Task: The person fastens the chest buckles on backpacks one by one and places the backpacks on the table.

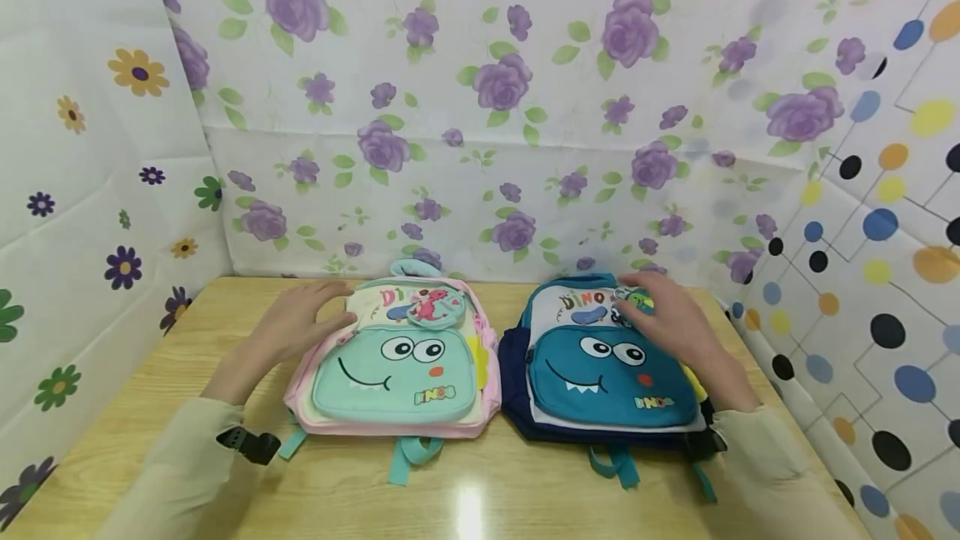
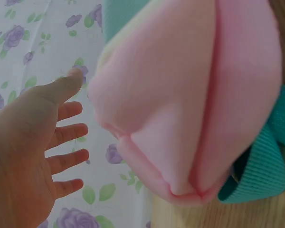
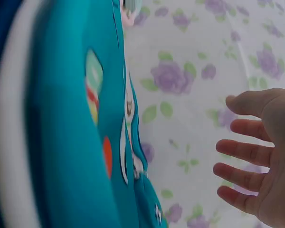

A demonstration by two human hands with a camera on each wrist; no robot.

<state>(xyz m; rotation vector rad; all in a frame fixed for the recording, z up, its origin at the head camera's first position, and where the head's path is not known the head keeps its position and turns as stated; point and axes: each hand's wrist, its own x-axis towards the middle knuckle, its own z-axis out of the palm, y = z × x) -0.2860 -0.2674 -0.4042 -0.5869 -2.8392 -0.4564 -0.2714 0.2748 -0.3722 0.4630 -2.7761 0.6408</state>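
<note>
1. Head view: you have two small dinosaur backpacks lying face up, side by side on the wooden tabletop. Take the pink backpack as your landmark: the blue backpack lies just to its right, a narrow gap between them. Your left hand rests with relaxed, spread fingers on the upper left corner of the pink backpack, gripping nothing. Your right hand lies flat on the upper right part of the blue backpack, fingers extended over its round patch, curled around nothing. Floral sheeting hangs behind the pink backpack.

2. Left wrist view: your left hand shows its fingers spread and straight, with the pink backpack's edge close beside it. A teal strap sticks out from the backpack's lower right onto the tabletop.

3. Right wrist view: your right hand is open, fingers straight and apart, holding nothing. The blue backpack fills the left side, blurred, apart from your fingers in this view.
</note>
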